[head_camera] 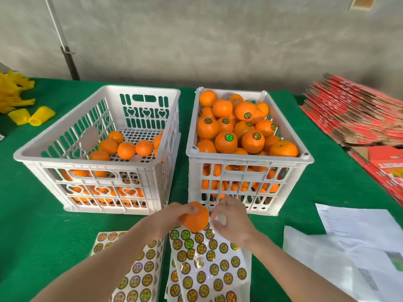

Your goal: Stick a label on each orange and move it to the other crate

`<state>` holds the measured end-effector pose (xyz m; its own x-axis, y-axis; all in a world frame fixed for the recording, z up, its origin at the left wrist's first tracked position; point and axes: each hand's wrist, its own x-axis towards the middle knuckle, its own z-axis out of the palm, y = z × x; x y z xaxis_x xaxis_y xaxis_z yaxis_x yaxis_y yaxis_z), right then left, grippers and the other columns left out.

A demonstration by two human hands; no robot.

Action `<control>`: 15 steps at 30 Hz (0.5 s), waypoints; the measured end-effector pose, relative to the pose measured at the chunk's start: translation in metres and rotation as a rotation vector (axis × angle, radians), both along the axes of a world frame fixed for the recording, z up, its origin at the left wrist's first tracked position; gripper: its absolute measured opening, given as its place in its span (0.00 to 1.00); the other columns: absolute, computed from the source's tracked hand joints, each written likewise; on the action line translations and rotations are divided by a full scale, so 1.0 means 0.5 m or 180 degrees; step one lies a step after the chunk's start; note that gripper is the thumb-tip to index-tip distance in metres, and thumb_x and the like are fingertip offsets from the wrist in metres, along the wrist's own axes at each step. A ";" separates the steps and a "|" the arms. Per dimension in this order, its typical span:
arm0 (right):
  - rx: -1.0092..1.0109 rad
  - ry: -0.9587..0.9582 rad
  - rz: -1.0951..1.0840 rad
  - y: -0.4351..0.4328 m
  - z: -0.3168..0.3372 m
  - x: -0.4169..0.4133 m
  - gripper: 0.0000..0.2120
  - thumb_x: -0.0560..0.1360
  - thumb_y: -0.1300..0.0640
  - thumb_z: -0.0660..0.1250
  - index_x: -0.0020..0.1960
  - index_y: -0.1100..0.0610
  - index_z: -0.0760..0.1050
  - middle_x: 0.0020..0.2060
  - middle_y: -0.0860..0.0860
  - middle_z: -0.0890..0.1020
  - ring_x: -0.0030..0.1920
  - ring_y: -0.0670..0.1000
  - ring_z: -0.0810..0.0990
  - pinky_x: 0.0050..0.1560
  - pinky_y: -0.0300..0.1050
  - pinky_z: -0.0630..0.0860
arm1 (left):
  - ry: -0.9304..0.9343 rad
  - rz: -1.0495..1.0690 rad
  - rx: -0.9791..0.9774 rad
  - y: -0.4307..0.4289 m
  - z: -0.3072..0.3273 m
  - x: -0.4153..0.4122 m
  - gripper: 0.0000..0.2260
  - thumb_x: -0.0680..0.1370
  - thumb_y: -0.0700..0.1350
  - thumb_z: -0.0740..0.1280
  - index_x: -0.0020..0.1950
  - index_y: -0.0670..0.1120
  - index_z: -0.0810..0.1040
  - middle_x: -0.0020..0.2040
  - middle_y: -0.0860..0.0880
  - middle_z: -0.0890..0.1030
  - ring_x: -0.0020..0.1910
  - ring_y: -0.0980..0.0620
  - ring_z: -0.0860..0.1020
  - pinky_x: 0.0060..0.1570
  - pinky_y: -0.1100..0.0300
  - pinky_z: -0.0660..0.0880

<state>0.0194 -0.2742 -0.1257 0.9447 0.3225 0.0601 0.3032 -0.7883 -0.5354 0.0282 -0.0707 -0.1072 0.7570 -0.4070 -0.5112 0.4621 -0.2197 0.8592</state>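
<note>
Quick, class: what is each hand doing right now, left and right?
Left hand: holding an orange.
Right hand: fingers curled beside the orange; whether they pinch anything cannot be told.

Red flattened cardboard boxes (353, 118) run off the right edge. Fingers of the left hand (172, 214) hide part of the round orange (197, 220) it grips; whether the right hand (233, 222) pinches anything is unclear.

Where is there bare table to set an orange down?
Bare green cloth lies left of the left crate, below the yellow foam sleeves, and between the right crate and red cartons. Crowded: sticker sheets, papers and the held orange in front.
</note>
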 end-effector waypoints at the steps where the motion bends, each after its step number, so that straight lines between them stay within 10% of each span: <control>1: -0.0069 -0.0106 -0.0085 0.006 -0.004 -0.007 0.05 0.73 0.53 0.69 0.45 0.55 0.82 0.44 0.50 0.73 0.51 0.50 0.71 0.57 0.45 0.66 | 0.0087 -0.0018 -0.0083 0.002 -0.002 0.003 0.35 0.57 0.61 0.73 0.59 0.44 0.75 0.54 0.44 0.82 0.53 0.47 0.80 0.56 0.55 0.75; 15: -0.0153 0.0158 -0.0411 0.056 0.002 -0.034 0.07 0.74 0.55 0.65 0.42 0.58 0.77 0.42 0.52 0.81 0.42 0.50 0.77 0.41 0.41 0.69 | 0.0003 -0.0307 -0.0199 0.004 -0.011 0.020 0.47 0.50 0.68 0.77 0.62 0.45 0.73 0.58 0.45 0.79 0.56 0.48 0.78 0.53 0.60 0.75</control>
<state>0.0023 -0.2459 -0.1245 0.9799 0.1995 -0.0002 0.1717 -0.8442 -0.5078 0.0382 -0.0688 -0.1126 0.7123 -0.5090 -0.4832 0.4422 -0.2091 0.8722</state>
